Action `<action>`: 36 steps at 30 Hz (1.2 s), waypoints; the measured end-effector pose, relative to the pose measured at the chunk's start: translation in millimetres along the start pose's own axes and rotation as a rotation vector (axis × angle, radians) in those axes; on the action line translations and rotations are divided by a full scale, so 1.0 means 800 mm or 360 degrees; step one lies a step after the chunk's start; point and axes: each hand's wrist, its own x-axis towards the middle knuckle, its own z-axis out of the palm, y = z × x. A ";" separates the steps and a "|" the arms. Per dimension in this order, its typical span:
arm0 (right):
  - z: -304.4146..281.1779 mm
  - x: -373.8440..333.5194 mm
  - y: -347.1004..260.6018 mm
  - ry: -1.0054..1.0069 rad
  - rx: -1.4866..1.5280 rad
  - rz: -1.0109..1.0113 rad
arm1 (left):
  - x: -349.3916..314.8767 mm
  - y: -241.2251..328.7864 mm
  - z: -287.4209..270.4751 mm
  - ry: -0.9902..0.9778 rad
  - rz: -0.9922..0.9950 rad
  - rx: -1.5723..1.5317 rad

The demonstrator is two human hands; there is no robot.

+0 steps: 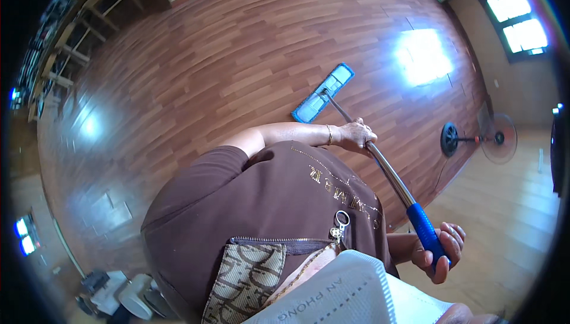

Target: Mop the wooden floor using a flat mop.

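Note:
A flat mop with a blue-edged rectangular head [312, 106] lies flat on the wooden floor in front of me. Its metal pole [392, 174] slants back toward my right side and ends in a blue grip [423, 224]. My left hand [356, 136], reaching across my body with a bracelet on the wrist, is wrapped round the pole's middle. At the upper end, my right hand [442, 253] holds the blue grip, its fingers curled loosely about it.
A fan [499, 138] on a dark round base stands on the floor to the right, with a cable near it. Wooden furniture [71, 54] lines the far left. White and dark objects [122, 294] sit at lower left. Window light glares on the floorboards [237, 39].

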 end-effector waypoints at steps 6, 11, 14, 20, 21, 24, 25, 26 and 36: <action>0.025 -0.019 0.017 0.0077 0.0466 0.0073 | -0.038 -0.022 -0.020 0.0210 -0.0267 0.0120; 0.076 -0.047 -0.003 0.0016 0.0911 0.0335 | -0.103 -0.064 -0.031 0.0547 -0.0581 0.0292; 0.110 -0.055 -0.018 -0.0027 0.1153 0.0464 | -0.133 -0.082 -0.043 0.0783 -0.0733 0.0598; 0.184 -0.059 -0.031 -0.0415 0.1741 0.0489 | -0.227 -0.111 -0.091 0.1101 -0.1051 0.0754; 0.196 -0.061 -0.036 -0.0468 0.1824 0.0477 | -0.246 -0.115 -0.092 0.1283 -0.0979 0.0711; 0.224 -0.069 -0.047 -0.0662 0.2111 0.0471 | -0.291 -0.116 -0.099 0.1388 -0.1180 0.0849; 0.232 -0.069 -0.052 -0.0710 0.2112 0.0424 | -0.303 -0.121 -0.098 0.1385 -0.1231 0.0842; 0.240 -0.067 -0.059 -0.0722 0.2077 0.0385 | -0.314 -0.128 -0.102 0.1379 -0.1280 0.0832; 0.320 -0.055 -0.133 -0.1053 0.2558 -0.0004 | -0.488 -0.076 -0.074 0.1867 -0.1874 0.0714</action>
